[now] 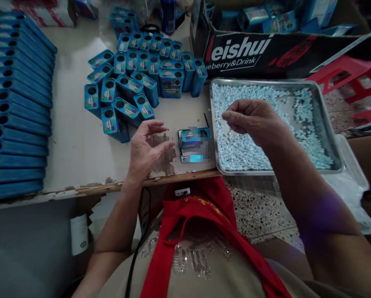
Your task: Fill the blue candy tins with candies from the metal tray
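Note:
My left hand point(148, 142) hovers over the table's front part, thumb and fingers apart, with nothing between them. Just right of it, a small blue candy box point(187, 138) rests on a flat dark-edged object, partly blurred by pixelation. Over the metal tray point(215, 124) is my right hand point(249, 120), thumb and fingertips pinched together; whatever they hold, if anything, is too small to make out. Pale blue and white candies point(241, 151) spread across the tray under it. A loose group of upright blue candy boxes point(128, 108) with round dark holes on top stands beyond my left hand.
Rows of blue boxes point(17, 107) line the table's left side. Behind the tray stands a black carton point(235, 54) holding more blue boxes. Red plastic stools point(343, 74) and a clear plastic container point(353, 165) are at the right. The worn table edge point(95, 186) runs in front of me.

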### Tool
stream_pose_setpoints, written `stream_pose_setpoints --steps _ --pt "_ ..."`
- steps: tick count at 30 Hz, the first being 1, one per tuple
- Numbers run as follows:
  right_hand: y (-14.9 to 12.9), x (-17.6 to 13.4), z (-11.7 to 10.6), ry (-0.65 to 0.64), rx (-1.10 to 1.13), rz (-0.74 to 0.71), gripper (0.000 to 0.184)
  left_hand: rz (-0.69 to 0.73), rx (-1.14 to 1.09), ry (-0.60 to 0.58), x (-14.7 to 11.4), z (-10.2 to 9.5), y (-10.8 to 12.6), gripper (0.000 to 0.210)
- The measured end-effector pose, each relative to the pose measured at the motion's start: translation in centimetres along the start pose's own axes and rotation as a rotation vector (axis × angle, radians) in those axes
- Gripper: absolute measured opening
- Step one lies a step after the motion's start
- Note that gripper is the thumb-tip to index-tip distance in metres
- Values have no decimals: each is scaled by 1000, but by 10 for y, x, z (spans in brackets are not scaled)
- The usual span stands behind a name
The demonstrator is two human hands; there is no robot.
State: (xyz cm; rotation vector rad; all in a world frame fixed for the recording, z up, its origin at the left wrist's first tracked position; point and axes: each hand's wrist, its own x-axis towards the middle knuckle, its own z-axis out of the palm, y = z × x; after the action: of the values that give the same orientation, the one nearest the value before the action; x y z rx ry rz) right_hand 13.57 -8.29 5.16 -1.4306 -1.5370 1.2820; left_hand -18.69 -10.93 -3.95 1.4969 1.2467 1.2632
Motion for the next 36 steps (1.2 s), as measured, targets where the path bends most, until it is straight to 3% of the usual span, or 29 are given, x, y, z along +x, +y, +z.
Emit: stream_pose_setpoints --steps 3,5,7,9,12,14,16,22,26,28,30,34,36 --pt "14 -9 -16 99 -160 -32 35 14 17 -64 -2 26 -19 76" --pt "27 -18 -21 195 -325 -49 19 46 42 -155 -2 45 -28 62" --pt "41 -26 -19 261 -339 -11 12 105 85 -234 2 60 -28 43" --pt "54 -32 -9 281 -109 90 16 218 182 -275 8 71 -18 35" --pt "65 -32 12 269 373 249 35 511 362 -300 19 83 8 42" --pt "66 -29 24 271 597 300 45 686 434 -319 25 90 21 45" --pt "63 -26 32 271 763 304 47 753 484 -338 32 97 24 45" --pt "59 -25 31 233 1016 303 23 544 508 -250 40 104 7 39" --pt "59 -27 24 183 1007 299 6 401 395 -110 34 100 2 31" --pt "58 -31 17 161 944 277 7 277 283 -72 30 95 -1 36" --pt "58 -36 7 221 658 222 13 137 143 -97 25 90 -3 44" --pt "69 -44 -12 499 -93 60 25 -64 48 -199 11 76 0 54" --pt "82 -42 -12 515 -293 -25 29 -132 47 -193 3 71 7 53"
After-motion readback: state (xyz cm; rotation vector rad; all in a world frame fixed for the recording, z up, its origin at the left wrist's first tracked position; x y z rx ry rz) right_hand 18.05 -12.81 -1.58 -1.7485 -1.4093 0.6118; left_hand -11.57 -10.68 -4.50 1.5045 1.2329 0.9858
